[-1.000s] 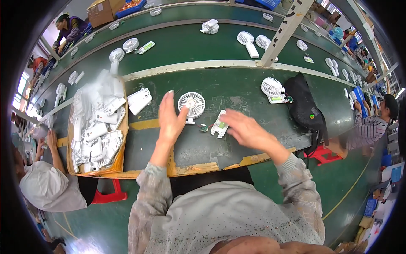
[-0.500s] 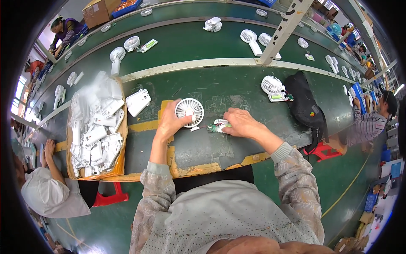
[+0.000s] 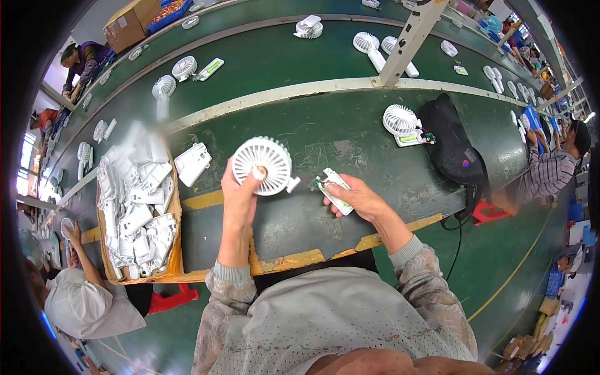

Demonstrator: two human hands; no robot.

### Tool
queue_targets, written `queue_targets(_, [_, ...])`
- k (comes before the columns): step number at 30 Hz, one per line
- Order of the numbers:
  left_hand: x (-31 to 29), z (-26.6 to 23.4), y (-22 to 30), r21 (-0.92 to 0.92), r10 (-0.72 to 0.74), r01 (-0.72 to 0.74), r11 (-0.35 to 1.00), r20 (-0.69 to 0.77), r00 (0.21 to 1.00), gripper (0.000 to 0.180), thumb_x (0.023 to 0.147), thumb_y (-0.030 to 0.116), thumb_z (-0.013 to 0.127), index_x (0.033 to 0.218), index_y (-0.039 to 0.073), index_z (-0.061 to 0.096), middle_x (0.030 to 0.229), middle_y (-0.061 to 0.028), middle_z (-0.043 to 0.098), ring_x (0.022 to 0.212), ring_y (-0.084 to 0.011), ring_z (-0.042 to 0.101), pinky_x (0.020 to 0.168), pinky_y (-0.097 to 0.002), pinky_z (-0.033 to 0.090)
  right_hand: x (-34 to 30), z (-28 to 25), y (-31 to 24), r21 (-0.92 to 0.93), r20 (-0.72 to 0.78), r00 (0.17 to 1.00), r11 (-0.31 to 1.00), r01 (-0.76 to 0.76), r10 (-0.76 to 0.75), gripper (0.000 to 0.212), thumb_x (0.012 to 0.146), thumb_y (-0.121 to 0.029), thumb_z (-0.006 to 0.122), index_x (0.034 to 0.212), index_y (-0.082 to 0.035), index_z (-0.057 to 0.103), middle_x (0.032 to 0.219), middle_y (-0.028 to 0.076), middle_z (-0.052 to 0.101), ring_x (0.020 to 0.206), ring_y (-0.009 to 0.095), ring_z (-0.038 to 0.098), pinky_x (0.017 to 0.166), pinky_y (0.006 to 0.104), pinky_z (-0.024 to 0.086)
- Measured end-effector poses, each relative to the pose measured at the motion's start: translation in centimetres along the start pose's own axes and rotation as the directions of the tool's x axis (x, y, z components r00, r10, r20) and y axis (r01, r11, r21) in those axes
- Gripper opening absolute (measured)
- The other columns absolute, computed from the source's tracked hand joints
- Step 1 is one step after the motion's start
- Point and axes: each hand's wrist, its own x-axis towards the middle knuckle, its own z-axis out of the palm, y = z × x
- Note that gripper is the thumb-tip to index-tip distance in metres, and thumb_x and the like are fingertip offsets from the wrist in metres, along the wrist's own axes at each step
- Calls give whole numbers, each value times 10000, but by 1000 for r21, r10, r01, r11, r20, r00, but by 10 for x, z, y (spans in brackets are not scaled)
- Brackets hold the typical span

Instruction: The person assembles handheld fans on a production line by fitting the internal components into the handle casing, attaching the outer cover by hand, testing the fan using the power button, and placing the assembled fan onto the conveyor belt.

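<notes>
My left hand [image 3: 240, 195] grips a round white fan head [image 3: 265, 164] by its lower left rim, thumb across the grille. Between finger and thumb of my right hand [image 3: 361, 199] is a white handle half [image 3: 336, 191] with a green battery and a small circuit board [image 3: 320, 184] at its upper end. Thin wires run from the fan head to the board. Both parts are held above the dark table. A loose white casing [image 3: 192, 164] lies to the left, beyond my left hand.
A carton of white plastic casings [image 3: 178, 234] stands at the table's left. Another opened fan [image 3: 401, 122] and a black bag [image 3: 451, 150] lie at right. Behind a metal rail, the green conveyor [image 3: 250, 69] carries several fans. A co-worker [image 3: 87, 300] sits at left.
My left hand has raised the fan head, which now looks larger. My right hand has lifted the handle half off the table and turned it so the battery shows.
</notes>
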Motion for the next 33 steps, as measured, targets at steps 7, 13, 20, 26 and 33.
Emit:
queue_targets(7, [-36, 25, 8, 76, -120, 112, 991, 110, 987, 674, 722, 162, 765, 1278, -12, 428, 1138, -85, 565, 1036, -158, 557, 904, -298, 453, -1, 2, 8, 323, 119, 989, 939, -118, 84, 408, 906, -450, 531, 949, -45, 547, 749, 43, 576, 579, 104, 560, 467, 232, 472])
queue_targets(13, [-26, 40, 3, 234, -15, 6, 972, 36, 999, 601, 783, 152, 698, 1281, -27, 413, 1124, -106, 571, 1008, -146, 558, 888, -286, 451, -15, 31, 9, 147, 25, 998, 988, -53, 50, 236, 899, -249, 576, 1013, -43, 589, 797, 14, 596, 645, 89, 586, 535, 235, 514])
queue_targets(20, [-27, 36, -6, 335, -28, 19, 942, 23, 999, 568, 794, 185, 694, 1246, -41, 436, 1090, -115, 590, 986, -154, 567, 875, -285, 454, -34, 46, 8, 194, 74, 997, 981, 13, -28, 229, 923, -175, 548, 1085, -14, 563, 863, 74, 642, 689, 118, 626, 608, 249, 546])
queue_targets(26, [-26, 35, -5, 304, -73, 64, 951, 17, 997, 536, 806, 188, 695, 1225, -44, 454, 1072, -106, 600, 962, -140, 575, 855, -279, 465, -33, 49, 2, -25, 96, 991, 995, 95, -93, 254, 933, -239, 530, 1061, -20, 544, 842, 54, 632, 645, 107, 620, 573, 232, 511])
queue_targets(33, [-20, 26, -9, 288, -149, 138, 948, 16, 989, 508, 820, 185, 691, 1207, -53, 463, 1055, -100, 605, 936, -122, 575, 835, -270, 472, -25, 57, -3, -88, 32, 998, 995, 49, -46, 310, 935, -347, 517, 973, -42, 554, 723, 42, 620, 596, 100, 604, 530, 215, 487])
